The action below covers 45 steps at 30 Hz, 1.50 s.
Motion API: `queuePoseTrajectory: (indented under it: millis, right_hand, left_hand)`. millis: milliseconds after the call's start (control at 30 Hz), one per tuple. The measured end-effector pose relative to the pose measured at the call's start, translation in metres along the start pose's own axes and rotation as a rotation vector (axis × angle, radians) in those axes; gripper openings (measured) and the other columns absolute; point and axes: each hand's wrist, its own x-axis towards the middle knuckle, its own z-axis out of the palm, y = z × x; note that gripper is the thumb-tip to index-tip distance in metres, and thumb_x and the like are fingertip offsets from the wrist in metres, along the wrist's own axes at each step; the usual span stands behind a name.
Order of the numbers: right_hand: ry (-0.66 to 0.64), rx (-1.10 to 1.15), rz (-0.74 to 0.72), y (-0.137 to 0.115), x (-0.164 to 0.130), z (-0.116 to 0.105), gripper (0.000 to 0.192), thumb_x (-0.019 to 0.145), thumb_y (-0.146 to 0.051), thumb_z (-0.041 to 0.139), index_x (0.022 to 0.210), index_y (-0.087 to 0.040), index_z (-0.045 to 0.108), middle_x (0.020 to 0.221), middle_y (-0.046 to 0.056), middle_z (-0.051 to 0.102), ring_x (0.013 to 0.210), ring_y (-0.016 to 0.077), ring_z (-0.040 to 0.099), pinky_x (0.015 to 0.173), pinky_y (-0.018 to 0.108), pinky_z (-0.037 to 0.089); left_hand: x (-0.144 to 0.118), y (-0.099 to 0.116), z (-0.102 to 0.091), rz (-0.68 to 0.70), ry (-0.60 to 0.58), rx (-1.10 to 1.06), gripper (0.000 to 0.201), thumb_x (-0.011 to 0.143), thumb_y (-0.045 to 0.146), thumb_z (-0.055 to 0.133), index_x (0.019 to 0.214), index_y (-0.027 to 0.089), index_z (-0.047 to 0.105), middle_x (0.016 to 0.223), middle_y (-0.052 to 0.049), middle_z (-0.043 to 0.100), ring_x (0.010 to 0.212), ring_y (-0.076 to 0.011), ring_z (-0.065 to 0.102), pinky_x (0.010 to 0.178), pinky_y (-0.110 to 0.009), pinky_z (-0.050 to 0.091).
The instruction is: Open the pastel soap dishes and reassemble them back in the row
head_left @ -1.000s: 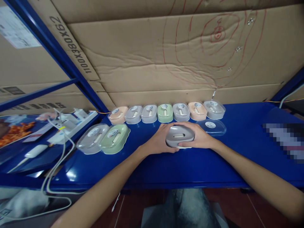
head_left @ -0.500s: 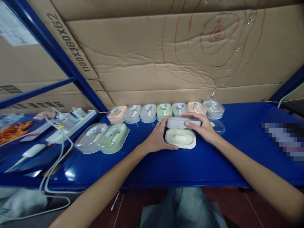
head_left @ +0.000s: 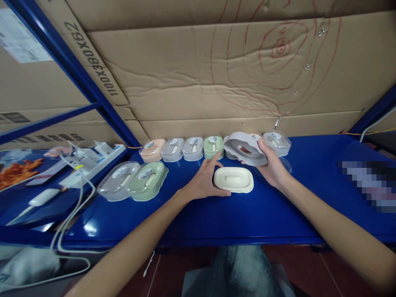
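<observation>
A cream-coloured oval dish piece with a raised bar in its middle lies on the blue table. Around its left end curves my left hand, fingers apart; the thumb lies along the front edge, and the index fingertip is in the air behind it. My right hand grips a grey scalloped shell by its right side, tilted so that its hollow inside and central slot show. Beneath and beside the right hand a clear lid lies on the table, partly hidden.
Along the cardboard wall stands a row of lidded boxes, among them a green one and a peach one. Two more, grey and green, stand front left. A power strip with white cables lies further left.
My right hand has lifted the grey shell up and away from the cream piece and turned it, so its inside faces me. My left hand has stayed beside the cream piece.
</observation>
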Motion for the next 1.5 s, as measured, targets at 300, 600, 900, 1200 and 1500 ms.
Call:
queuePoseTrajectory:
  millis: [300, 600, 900, 1200, 1500]
  right_hand:
    - [0.034, -0.424, -0.260, 0.008, -0.006, -0.005, 0.042, 0.098, -0.068, 0.068, 0.103, -0.029, 0.083, 0.115, 0.006, 0.082, 0.120, 0.0329, 0.073, 0.113, 0.056, 0.055]
    - [-0.183, -0.671, -0.424, 0.004, -0.016, 0.001, 0.032, 0.102, -0.053, 0.070, 0.123, -0.031, 0.081, 0.136, 0.010, 0.071, 0.132, 0.0332, 0.067, 0.115, 0.058, 0.054]
    - [-0.325, -0.815, -0.459, 0.003, -0.021, -0.001, 0.047, 0.096, -0.054, 0.077, 0.136, -0.029, 0.075, 0.147, 0.014, 0.064, 0.132, 0.0354, 0.068, 0.113, 0.058, 0.056]
    - [-0.391, -0.922, -0.509, 0.005, -0.020, -0.004, 0.063, 0.089, -0.054, 0.082, 0.142, -0.022, 0.070, 0.146, 0.018, 0.061, 0.131, 0.0366, 0.067, 0.113, 0.056, 0.057]
    - [-0.423, -0.953, -0.511, 0.006, -0.021, -0.004, 0.066, 0.086, -0.052, 0.083, 0.142, -0.020, 0.069, 0.147, 0.019, 0.061, 0.131, 0.0370, 0.067, 0.113, 0.055, 0.056]
  left_hand:
    - [-0.001, -0.003, -0.004, 0.014, 0.021, -0.018, 0.152, 0.064, 0.066, 0.099, 0.176, 0.031, 0.003, 0.161, -0.018, 0.049, 0.159, -0.0453, 0.033, 0.130, -0.070, 0.027]
    - [-0.003, 0.002, -0.016, 0.068, 0.049, -0.105, 0.148, 0.066, 0.063, 0.100, 0.176, 0.034, 0.006, 0.168, -0.018, 0.042, 0.158, -0.0450, 0.038, 0.130, -0.067, 0.029]
    - [-0.001, 0.002, -0.016, 0.128, 0.035, -0.081, 0.118, 0.075, 0.052, 0.096, 0.171, 0.032, 0.031, 0.152, -0.013, 0.059, 0.142, -0.0398, 0.056, 0.124, -0.060, 0.040]
    - [0.001, -0.004, -0.012, 0.195, 0.001, -0.123, 0.122, 0.073, 0.060, 0.097, 0.171, 0.033, 0.031, 0.160, -0.015, 0.055, 0.145, -0.0412, 0.055, 0.123, -0.062, 0.041]
    - [0.001, -0.002, -0.013, 0.182, -0.021, -0.084, 0.124, 0.072, 0.055, 0.099, 0.172, 0.034, 0.029, 0.165, -0.016, 0.050, 0.148, -0.0423, 0.053, 0.124, -0.062, 0.041]
